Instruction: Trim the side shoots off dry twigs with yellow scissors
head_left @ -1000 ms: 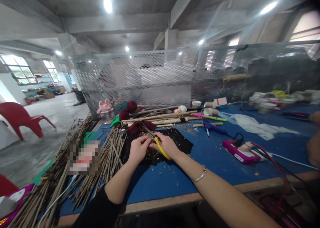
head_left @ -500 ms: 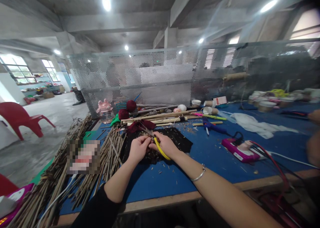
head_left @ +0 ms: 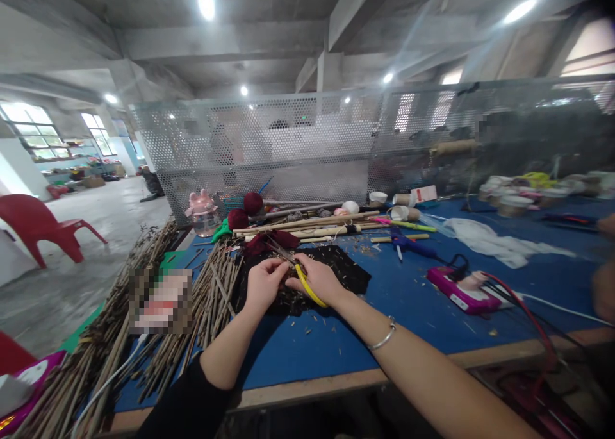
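My right hand point(head_left: 317, 280) is wrapped round yellow-handled scissors point(head_left: 307, 285), whose blades point up and to the left towards a dark red cloth point(head_left: 283, 239). Close beside it, my left hand point(head_left: 264, 284) has its thumb and fingers pinched together; whatever is between them is too small to make out. Both hands are over a black cloth point(head_left: 343, 269) strewn with small plant scraps. To the left of the cloth lies a loose spread of thin brown sticks point(head_left: 211, 291).
A longer stick bundle point(head_left: 110, 323) runs down the left side. Behind are dark red balls point(head_left: 252, 203), wooden rods point(head_left: 331, 220) and a blue glue gun point(head_left: 408, 243). A magenta power strip point(head_left: 461, 290) with cables lies right. Another person's blurred hand point(head_left: 605, 291) shows at the right edge.
My left hand's fingers have shifted slightly beside the scissors. My right hand has hardly moved. At the right edge, the other person's hands have moved a little.
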The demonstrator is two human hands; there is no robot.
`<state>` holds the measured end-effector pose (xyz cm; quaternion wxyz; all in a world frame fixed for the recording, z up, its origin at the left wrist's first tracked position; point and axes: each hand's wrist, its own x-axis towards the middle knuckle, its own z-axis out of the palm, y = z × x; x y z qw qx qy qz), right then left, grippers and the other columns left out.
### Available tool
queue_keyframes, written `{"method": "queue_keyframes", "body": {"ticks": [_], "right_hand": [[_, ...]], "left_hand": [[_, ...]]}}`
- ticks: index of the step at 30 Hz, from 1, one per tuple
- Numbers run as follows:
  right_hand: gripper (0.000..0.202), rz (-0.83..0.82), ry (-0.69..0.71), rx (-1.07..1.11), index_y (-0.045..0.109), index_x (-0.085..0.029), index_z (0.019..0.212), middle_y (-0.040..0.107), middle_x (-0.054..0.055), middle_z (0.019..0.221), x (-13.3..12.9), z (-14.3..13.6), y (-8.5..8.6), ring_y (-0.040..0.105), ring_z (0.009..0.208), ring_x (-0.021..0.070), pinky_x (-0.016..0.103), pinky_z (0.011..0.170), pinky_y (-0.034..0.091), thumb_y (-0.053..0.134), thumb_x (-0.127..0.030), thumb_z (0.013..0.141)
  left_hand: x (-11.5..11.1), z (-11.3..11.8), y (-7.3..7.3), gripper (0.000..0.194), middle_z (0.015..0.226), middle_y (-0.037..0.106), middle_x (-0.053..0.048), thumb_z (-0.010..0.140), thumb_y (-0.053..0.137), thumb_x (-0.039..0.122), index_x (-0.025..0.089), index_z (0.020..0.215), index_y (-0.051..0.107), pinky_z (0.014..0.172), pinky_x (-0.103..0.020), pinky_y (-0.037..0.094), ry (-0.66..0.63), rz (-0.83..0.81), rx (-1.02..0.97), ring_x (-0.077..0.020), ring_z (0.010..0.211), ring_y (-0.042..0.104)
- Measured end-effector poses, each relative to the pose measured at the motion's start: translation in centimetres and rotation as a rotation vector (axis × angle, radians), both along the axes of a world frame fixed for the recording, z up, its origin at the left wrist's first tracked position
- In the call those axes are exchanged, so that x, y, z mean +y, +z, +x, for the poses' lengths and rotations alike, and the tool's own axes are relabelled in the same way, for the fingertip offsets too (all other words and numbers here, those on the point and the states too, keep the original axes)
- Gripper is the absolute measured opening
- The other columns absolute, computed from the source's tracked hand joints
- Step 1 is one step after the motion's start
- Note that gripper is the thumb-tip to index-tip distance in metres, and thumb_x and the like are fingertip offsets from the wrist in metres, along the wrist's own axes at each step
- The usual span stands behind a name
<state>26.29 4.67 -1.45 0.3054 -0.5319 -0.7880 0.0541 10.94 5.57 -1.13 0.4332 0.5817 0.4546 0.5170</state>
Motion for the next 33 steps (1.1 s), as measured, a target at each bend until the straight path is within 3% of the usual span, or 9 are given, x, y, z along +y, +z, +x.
{"method": "queue_keyframes", "body": {"ticks": [3,7,15,25,28,33], "right_hand": [[0.052,0.016,0.021,-0.018,0.045,-0.021,0.113,0.059,0.007,0.104,-0.10,-0.06,-0.05,0.057,0.092,0.0208,0.027,0.071,0.039,0.056,-0.052,0.073],[0.049,0.020,0.036,0.007,0.045,-0.019,0.113,0.058,0.008,0.104,0.10,-0.04,-0.22,0.055,0.094,0.0214,0.029,0.075,0.040,0.054,-0.050,0.075],[0.035,-0.001,0.100,0.162,0.051,-0.020,0.099,0.061,0.003,0.082,0.31,0.02,-0.06,0.055,0.069,0.0148,0.022,0.061,0.038,0.056,-0.046,0.076],[0.038,-0.055,0.100,0.192,0.054,-0.019,0.100,0.060,0.001,0.070,0.61,0.21,-0.46,0.053,0.059,0.0130,0.021,0.055,0.036,0.054,-0.048,0.076],[0.041,-0.050,0.047,0.130,0.053,-0.020,0.104,0.062,0.002,0.074,0.36,0.15,-0.26,0.056,0.064,0.0144,0.022,0.058,0.037,0.057,-0.048,0.074],[0.052,-0.013,0.025,0.046,0.046,-0.022,0.111,0.058,0.006,0.099,0.06,-0.02,-0.10,0.056,0.087,0.0181,0.026,0.070,0.039,0.062,-0.048,0.068]], "left_hand": [[0.06,-0.07,-0.04,0.029,0.055,0.059,-0.001,0.065,0.063,0.040,0.012,0.071,0.065,0.042,-0.018,0.037,0.033,0.036,0.042,-0.0086,0.045,0.048],[0.16,-0.15,-0.12,0.029,0.054,0.058,0.000,0.066,0.062,0.041,0.012,0.072,0.065,0.041,-0.018,0.036,0.028,0.045,0.055,-0.0077,0.042,0.046],[0.38,-0.02,-0.72,0.029,0.062,0.063,-0.003,0.068,0.061,0.037,0.013,0.081,0.069,0.044,-0.019,0.039,-0.077,0.033,0.086,-0.0086,0.045,0.048],[0.13,-0.05,-0.46,0.031,0.061,0.064,-0.002,0.068,0.061,0.038,0.013,0.083,0.070,0.042,-0.020,0.037,-0.061,0.008,0.067,-0.0085,0.042,0.046],[0.08,-0.21,-0.29,0.032,0.062,0.064,-0.002,0.070,0.058,0.038,0.013,0.085,0.069,0.042,-0.020,0.036,-0.067,0.030,0.065,-0.0087,0.043,0.047],[-0.03,-0.34,0.03,0.027,0.068,0.067,-0.004,0.072,0.056,0.035,0.013,0.076,0.071,0.058,-0.022,0.042,-0.052,0.146,0.142,-0.0135,0.060,0.056]]}}
